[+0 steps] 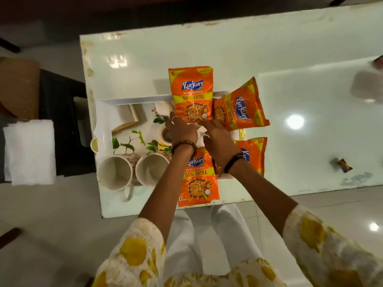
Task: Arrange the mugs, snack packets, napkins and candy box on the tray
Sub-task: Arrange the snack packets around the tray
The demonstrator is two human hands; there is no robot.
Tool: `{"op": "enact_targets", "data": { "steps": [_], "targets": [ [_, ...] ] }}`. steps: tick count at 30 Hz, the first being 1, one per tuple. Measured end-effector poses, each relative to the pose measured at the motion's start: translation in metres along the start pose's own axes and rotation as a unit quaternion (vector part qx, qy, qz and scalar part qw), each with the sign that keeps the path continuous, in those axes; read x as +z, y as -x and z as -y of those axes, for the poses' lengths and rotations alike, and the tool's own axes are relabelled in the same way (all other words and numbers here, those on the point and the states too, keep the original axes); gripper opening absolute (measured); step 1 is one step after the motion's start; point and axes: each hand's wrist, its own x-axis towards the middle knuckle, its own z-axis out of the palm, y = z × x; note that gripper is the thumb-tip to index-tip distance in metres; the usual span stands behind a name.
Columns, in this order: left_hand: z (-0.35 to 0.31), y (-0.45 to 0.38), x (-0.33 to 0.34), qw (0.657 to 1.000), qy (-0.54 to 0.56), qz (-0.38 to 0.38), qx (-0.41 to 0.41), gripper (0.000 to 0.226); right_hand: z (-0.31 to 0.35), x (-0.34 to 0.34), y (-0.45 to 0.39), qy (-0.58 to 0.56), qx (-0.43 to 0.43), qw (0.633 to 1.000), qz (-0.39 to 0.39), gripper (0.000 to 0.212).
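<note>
A white tray (134,99) with a leaf print sits at the left end of the glass table. Two empty cream mugs (115,172) (151,169) stand side by side in its near left corner. Four orange snack packets lie around the tray's right half: far packet (191,88), right packet (242,108), near packet (199,183), and a near-right one (253,154) partly under my right forearm. My left hand (182,131) and my right hand (217,137) meet over the tray's middle, fingers on the far packet's near edge. White napkins (31,152) lie off the table, on the left.
The napkins rest on a dark stool (62,121) beside the table's left edge. A small wrapped candy (344,165) lies on the glass at the right. A blurred pale object (366,85) sits at the far right edge. The table's near edge is close to my body.
</note>
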Motion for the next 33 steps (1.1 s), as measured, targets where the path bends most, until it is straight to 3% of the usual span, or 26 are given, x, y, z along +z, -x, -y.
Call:
{"op": "enact_targets", "data": {
  "steps": [4, 8, 13, 16, 21, 24, 26, 28, 30, 33],
  "targets": [
    [0.025, 0.033, -0.010, 0.982, -0.134, 0.032, 0.130, 0.062, 0.005, -0.001, 0.030, 0.003, -0.006, 1.000, -0.011, 0.039],
    [0.065, 0.067, -0.002, 0.882, -0.397, 0.119, 0.226, 0.058, 0.013, 0.020, 0.061, 0.033, -0.006, 0.999, 0.032, 0.039],
    [0.087, 0.058, 0.002, 0.819, -0.493, 0.182, 0.231, 0.061, 0.005, 0.049, 0.071, 0.092, -0.016, 0.992, 0.090, 0.052],
    [0.091, 0.055, 0.004, 0.809, -0.510, 0.195, 0.220, 0.060, 0.000, 0.059, 0.070, 0.102, -0.004, 0.989, 0.104, 0.056],
    [0.094, 0.061, 0.001, 0.825, -0.483, 0.188, 0.225, 0.059, 0.001, 0.059, 0.075, 0.096, 0.011, 0.988, 0.123, 0.057],
    [0.091, 0.072, -0.004, 0.861, -0.415, 0.173, 0.237, 0.061, 0.007, 0.046, 0.076, 0.069, -0.002, 0.993, 0.099, 0.051],
    [0.085, 0.078, -0.012, 0.920, -0.272, 0.134, 0.246, 0.056, 0.015, 0.031, 0.077, 0.035, 0.006, 0.999, 0.041, 0.044],
    [0.072, 0.087, -0.024, 0.970, -0.068, 0.115, 0.201, 0.049, 0.025, 0.011, 0.077, -0.019, 0.007, 0.999, -0.030, 0.035],
    [0.064, 0.094, -0.045, 0.977, 0.125, 0.095, 0.147, 0.042, 0.047, -0.003, 0.077, -0.059, -0.022, 0.994, -0.084, 0.026],
    [0.061, 0.091, -0.085, 0.953, 0.274, 0.016, 0.131, 0.034, 0.093, -0.007, 0.073, -0.087, -0.074, 0.988, -0.107, 0.022]
  ]
}}
